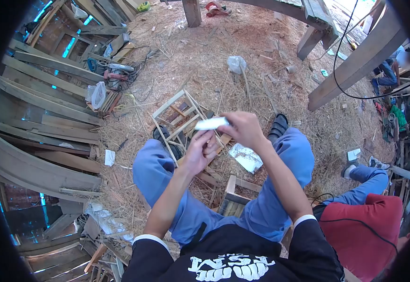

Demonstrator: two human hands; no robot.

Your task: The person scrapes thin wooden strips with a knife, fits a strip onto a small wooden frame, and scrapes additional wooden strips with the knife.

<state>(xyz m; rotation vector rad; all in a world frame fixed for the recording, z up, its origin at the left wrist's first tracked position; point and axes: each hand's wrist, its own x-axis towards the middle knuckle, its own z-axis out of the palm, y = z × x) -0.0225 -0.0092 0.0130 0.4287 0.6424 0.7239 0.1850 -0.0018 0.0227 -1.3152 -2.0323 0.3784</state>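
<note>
In front of my knees, both hands are at a small, bright white flat piece (212,123); glare hides what kind of thing it is. My right hand (247,129) is closed on its right end from above. Fingers curled, my left hand (203,151) grips at its lower edge. Just beyond, a slatted wooden frame (179,113) leans by my left foot. A white sheet (246,158) lies on the ground below my right forearm. Between my thighs stands a small wooden stool-like piece (231,190).
Straw and shavings cover the ground. A circular saw (118,75) rests by stacked planks (49,131) on the left. A wooden post (355,66) slants at right, with a black cable (339,80) hanging. A person in red (360,230) sits close at my right; another person (393,70) is farther off.
</note>
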